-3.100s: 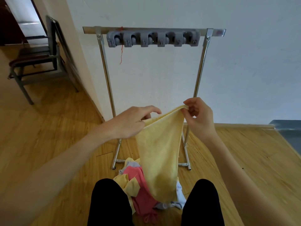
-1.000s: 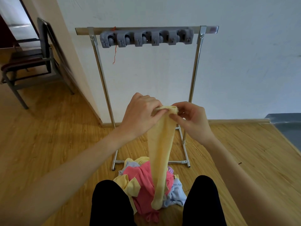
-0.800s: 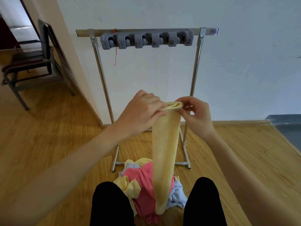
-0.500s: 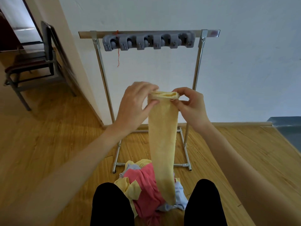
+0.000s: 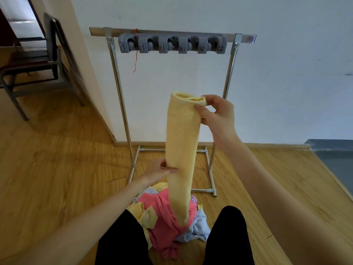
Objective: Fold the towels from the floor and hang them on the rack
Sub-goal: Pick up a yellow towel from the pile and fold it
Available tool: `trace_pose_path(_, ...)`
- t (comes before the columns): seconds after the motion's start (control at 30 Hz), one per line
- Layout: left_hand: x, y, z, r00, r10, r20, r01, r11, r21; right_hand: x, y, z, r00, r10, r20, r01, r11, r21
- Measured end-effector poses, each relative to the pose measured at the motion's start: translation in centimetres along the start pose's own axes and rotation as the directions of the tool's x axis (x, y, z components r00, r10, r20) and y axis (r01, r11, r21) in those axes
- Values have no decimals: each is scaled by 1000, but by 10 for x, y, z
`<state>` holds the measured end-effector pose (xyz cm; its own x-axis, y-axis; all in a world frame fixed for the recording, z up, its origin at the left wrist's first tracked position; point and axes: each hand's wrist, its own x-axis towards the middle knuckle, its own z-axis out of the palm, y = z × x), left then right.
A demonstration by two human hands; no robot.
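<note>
two hands held one long, narrow, folded pale-yellow terry towel (image 5: 181,150), which hung upright in front of the person. its top edge sat pinched between the thumb and fingers (image 5: 209,99) of the right hand (image 5: 219,115), raised about chest-high with the forearm reaching up from the lower right. lower down, the left hand (image 5: 159,169) gripped the towel's left edge about midway, thumb across the front and the other fingers curled behind the cloth, its forearm stretching in from the lower left. the towel's bottom end dangled over a heap of pink, yellow and pale-blue towels (image 5: 168,217) on the wooden floor (image 5: 57,169), between the person's knees. behind stood the metal rack with a grey clip strip (image 5: 172,44), bare of towels.
</note>
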<state>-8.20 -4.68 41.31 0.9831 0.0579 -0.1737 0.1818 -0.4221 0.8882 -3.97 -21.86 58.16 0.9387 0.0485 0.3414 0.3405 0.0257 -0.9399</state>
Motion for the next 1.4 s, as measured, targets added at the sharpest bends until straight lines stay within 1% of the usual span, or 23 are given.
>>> trace_pose_path(0.1,4,-28,4,998,-36,43,37,999,-6,-4,-9,-3,998,26,-50,-19,990,138)
trace_pose_path(0.17,7,-38,6,997,-58,54,61,997,-38,-6,-11,-10,985,90,-147,-52,969,241)
trace_pose_path(0.23,3,-28,5,995,-101,14,102,992,-73,-9,-1,-19,945,203,-255,-115,939,324)
trace_pose_path(0.3,3,-16,1,994,-107,-36,103,989,-105,-15,18,-28,890,319,-325,-196,912,360)
trace_pose_path(0.37,4,-4,-9,997,-48,-61,41,993,-109,-23,44,-39,836,414,-360,-300,895,331)
trace_pose_path(0.43,6,11,-22,995,47,-90,-54,995,-81,-32,75,-49,787,493,-371,-438,870,227)
trace_pose_path(0.5,6,30,-33,983,137,-125,-144,988,-47,-41,103,-57,759,563,-326,-564,819,103)
trace_pose_path(0.57,4,50,-42,969,226,-98,-225,974,20,-52,123,-60,758,617,-211,-637,770,-40)
trace_pose_path(0.63,1,70,-50,961,276,3,-276,958,79,-61,131,-60,745,666,-46,-661,726,-187)
trace_pose_path(0.7,-3,89,-59,947,296,123,-311,942,127,-66,132,-60,703,701,118,-615,683,-395)
trace_pose_path(0.73,-5,97,-64,939,295,178,-323,934,153,-67,130,-59,673,716,187,-542,649,-533)
trace_pose_path(0.8,-10,114,-72,922,288,260,-337,926,169,-67,130,-55,641,713,285,-280,563,-778)
trace_pose_path(0.83,-12,121,-75,915,282,289,-335,930,152,-65,127,-50,672,669,316,-168,554,-815)
trace_pose_path(0.87,-14,127,-78,906,282,316,-336,933,131,-63,121,-44,726,593,349,-112,602,-790)
trace_pose_path(0.9,-15,131,-80,895,284,345,-340,934,112,-61,114,-38,781,502,371,-120,704,-700)
trace_pose_path(0.93,-16,134,-81,885,282,371,-340,935,99,-59,105,-33,820,420,389,-168,826,-539)
trace_pose_path(0.97,-16,136,-82,879,277,389,-338,936,95,-56,95,-29,833,368,413,-234,911,-340)
trace_pose_path(1.0,-17,137,-82,876,275,397,-336,937,93,-53,85,-25,823,343,452,-296,939,-173)
trace_pose_path(1.07,-18,139,-81,881,271,388,-331,939,95,-46,72,-21,763,328,557,-392,920,-5)
trace_pose_path(1.13,-16,139,-81,890,280,359,-336,937,101,-43,66,-17,692,306,654,-412,911,10)
trace_pose_path(1.2,-15,138,-82,897,292,331,-339,936,93,-41,64,-15,662,303,685,-383,923,-39)
trace_pose_path(1.27,-11,136,-83,909,292,296,-329,940,84,-38,61,-18,680,298,670,-340,938,-71)
trace_pose_path(1.4,-3,129,-82,911,309,272,-346,933,99,-21,48,-37,765,244,596,-250,965,-75)
